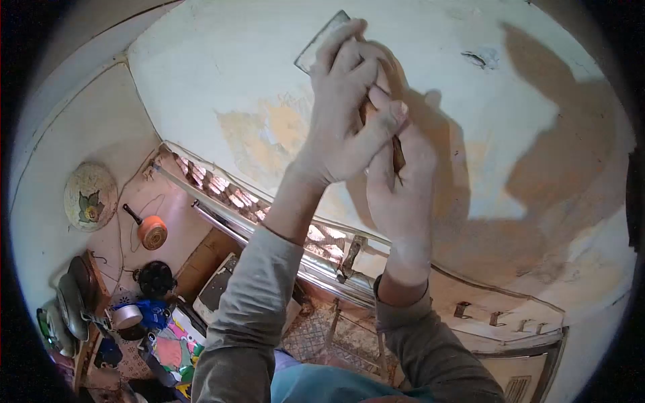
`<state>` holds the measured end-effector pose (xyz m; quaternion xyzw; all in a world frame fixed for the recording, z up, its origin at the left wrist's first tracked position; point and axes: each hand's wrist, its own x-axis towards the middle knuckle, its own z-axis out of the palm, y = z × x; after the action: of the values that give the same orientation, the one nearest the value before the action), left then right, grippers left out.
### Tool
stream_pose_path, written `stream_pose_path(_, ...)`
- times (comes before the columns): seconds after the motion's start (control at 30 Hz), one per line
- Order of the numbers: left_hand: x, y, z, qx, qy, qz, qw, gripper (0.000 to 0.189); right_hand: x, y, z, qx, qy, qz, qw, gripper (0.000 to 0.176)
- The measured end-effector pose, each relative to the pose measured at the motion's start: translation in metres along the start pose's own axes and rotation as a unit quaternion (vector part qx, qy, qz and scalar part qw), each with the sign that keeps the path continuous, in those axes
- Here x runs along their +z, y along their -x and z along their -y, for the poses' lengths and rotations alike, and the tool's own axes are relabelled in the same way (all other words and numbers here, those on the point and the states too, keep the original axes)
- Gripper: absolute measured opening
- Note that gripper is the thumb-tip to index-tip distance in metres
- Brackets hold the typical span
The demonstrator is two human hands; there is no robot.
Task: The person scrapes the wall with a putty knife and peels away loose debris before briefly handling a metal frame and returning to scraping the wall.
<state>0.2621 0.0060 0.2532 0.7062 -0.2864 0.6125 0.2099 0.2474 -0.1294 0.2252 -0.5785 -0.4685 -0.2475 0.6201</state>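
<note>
A scraper with a wide, pale, dark-edged blade [321, 44] is raised against a patchy white wall [222, 67]. My left hand [339, 117] is closed over the scraper near the blade, its fingers lying along the blade and its thumb reaching across toward my other hand. Lower down, my right hand [405, 185] is wrapped round the brown handle [398, 156], which shows only in part between the two hands. Both hands look dusty. Bare yellowish patches [285, 121] mark the wall beside my left wrist, and a small dark hole [476, 60] lies to the right.
Below my arms runs a curtain rail [228, 225] along a patterned opening. An orange pan [152, 232] and a round woven tray [91, 196] hang at the left, above cluttered kitchenware. Hooks [497, 318] and a door frame [531, 366] are at lower right.
</note>
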Motion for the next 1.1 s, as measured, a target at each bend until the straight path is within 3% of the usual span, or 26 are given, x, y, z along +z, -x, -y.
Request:
stream_pose_path(0.33,-0.001,0.039,-0.033,-0.074,0.029,0.098,0.992,0.040,-0.014,0.050,0.014,0.033,0.050,0.010,0.998,0.047)
stream_pose_path(0.4,0.002,0.036,-0.026,-0.069,0.022,0.095,0.993,0.041,-0.016,0.043,0.021,0.161,0.089,0.055,0.981,0.045)
stream_pose_path(0.43,0.004,0.032,-0.019,-0.058,0.018,0.080,0.995,0.041,-0.005,0.040,-0.001,0.047,0.012,0.003,0.999,0.044)
stream_pose_path(0.57,0.003,0.026,-0.011,-0.028,0.014,0.058,0.998,0.040,0.003,0.035,-0.012,-0.033,-0.003,-0.028,0.999,0.045)
stream_pose_path(0.67,-0.003,0.025,-0.019,-0.014,-0.003,0.073,0.997,0.040,-0.009,0.039,0.009,0.062,0.029,0.020,0.997,0.046)
stream_pose_path(0.73,-0.001,0.030,-0.028,-0.045,0.018,0.083,0.995,0.041,-0.012,0.044,0.013,0.043,0.006,0.019,0.999,0.048)
stream_pose_path(0.8,0.001,0.029,-0.028,-0.039,0.018,0.083,0.996,0.042,-0.011,0.050,0.011,0.093,-0.024,0.005,0.995,0.049)
stream_pose_path(0.83,0.003,0.027,-0.023,-0.037,0.019,0.065,0.997,0.042,-0.004,0.044,0.006,0.042,0.017,-0.009,0.999,0.048)
stream_pose_path(0.93,-0.004,0.022,-0.006,-0.029,0.004,0.085,0.996,0.044,0.002,0.029,0.009,0.063,0.004,0.017,0.998,0.047)
stream_pose_path(1.0,-0.006,0.021,-0.009,-0.015,-0.004,0.076,0.997,0.045,0.001,0.032,0.007,0.015,0.004,-0.011,1.000,0.047)
stream_pose_path(1.07,-0.005,0.023,-0.016,-0.021,-0.014,0.082,0.996,0.045,-0.011,0.032,0.022,0.222,0.033,0.078,0.971,0.048)
stream_pose_path(1.1,-0.005,0.022,-0.020,-0.023,-0.027,0.084,0.996,0.046,-0.007,0.036,0.014,0.085,-0.008,0.027,0.996,0.046)
